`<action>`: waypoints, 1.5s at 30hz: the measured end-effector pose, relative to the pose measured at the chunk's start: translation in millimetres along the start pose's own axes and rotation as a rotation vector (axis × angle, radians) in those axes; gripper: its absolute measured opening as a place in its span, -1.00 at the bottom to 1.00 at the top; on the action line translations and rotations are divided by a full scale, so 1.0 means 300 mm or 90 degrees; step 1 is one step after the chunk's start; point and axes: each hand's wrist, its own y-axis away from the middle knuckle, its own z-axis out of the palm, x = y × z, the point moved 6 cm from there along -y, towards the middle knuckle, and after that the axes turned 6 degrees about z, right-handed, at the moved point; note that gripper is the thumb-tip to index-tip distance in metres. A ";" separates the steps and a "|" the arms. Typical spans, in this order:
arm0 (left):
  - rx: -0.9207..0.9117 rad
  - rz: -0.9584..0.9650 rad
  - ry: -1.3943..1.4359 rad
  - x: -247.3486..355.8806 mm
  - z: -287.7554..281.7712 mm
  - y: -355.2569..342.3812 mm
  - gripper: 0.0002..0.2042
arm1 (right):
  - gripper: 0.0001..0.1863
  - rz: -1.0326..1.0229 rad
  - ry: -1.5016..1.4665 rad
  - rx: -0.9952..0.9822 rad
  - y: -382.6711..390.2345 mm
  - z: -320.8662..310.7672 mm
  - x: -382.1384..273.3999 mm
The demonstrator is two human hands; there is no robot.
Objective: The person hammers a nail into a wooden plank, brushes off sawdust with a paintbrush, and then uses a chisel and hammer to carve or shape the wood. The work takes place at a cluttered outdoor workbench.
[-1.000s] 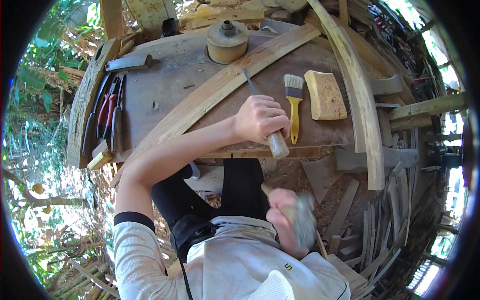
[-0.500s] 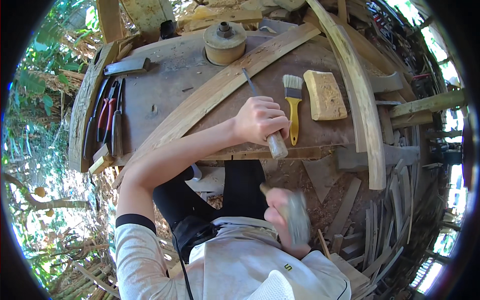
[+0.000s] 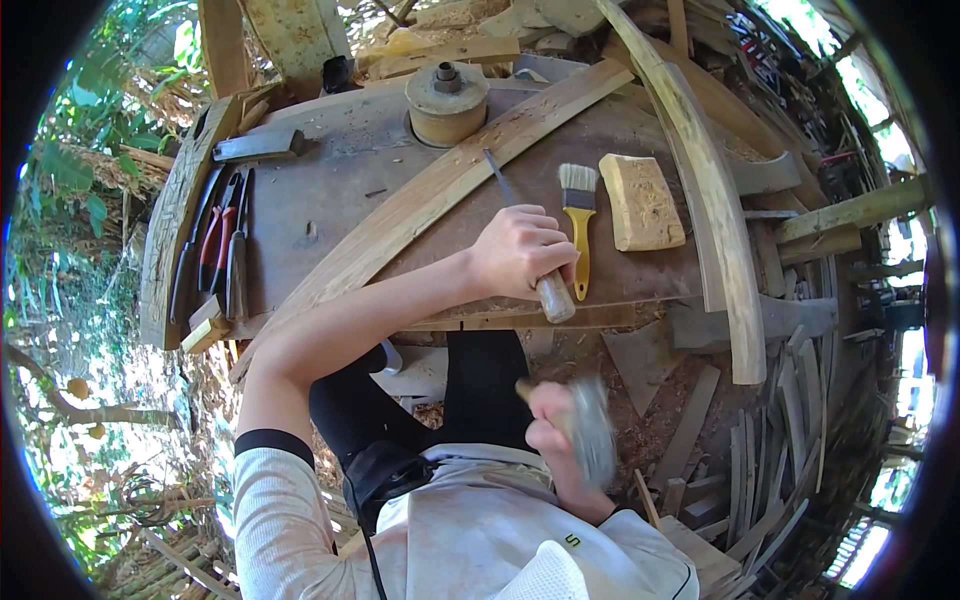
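My left hand point(image 3: 523, 250) is closed round the pale handle of a chisel point(image 3: 553, 293). Its steel blade slants up and left, with the tip at the edge of a long wooden plank point(image 3: 420, 195) lying diagonally over the bench. Lower down, in front of my body, my right hand point(image 3: 550, 415) grips a hammer point(image 3: 594, 435) with a grey head, smeared by motion. Beside my left hand lies a yellow-handled paintbrush point(image 3: 580, 225), bristles pointing away. A yellowish wood block point(image 3: 642, 203) rests to the brush's right.
Red-handled pliers point(image 3: 216, 245) and slim dark tools lie at the bench's left end, below a grey metal-and-wood piece point(image 3: 258, 146). A round wooden drum with a bolt point(image 3: 447, 103) rises at the back. A curved pole point(image 3: 705, 170) arches on the right; wood scraps point(image 3: 685, 425) cover the ground.
The whole view has shifted slightly, so the bench sits a little lower. My left hand keeps its hold on the chisel; the hammer in my right hand is blurred in both frames.
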 end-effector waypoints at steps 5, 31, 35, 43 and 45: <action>-0.030 -0.030 -0.003 0.003 0.019 -0.005 -0.79 | -0.42 -0.096 -0.056 0.008 0.012 -0.014 -0.049; -0.017 -0.029 0.030 -0.019 0.004 -0.024 -0.80 | -0.32 0.192 -0.067 -0.008 0.021 0.000 0.073; 0.125 -0.028 0.025 -0.036 -0.087 -0.053 -0.83 | -0.30 0.156 -0.121 0.034 0.000 -0.025 0.008; 0.672 -0.412 0.313 -0.270 -0.410 -0.007 -0.72 | -0.28 0.250 -0.199 0.106 0.017 -0.049 0.040; 0.748 -0.406 0.423 -0.338 -0.503 0.040 -0.72 | -0.29 0.248 -0.217 0.117 -0.007 -0.051 0.015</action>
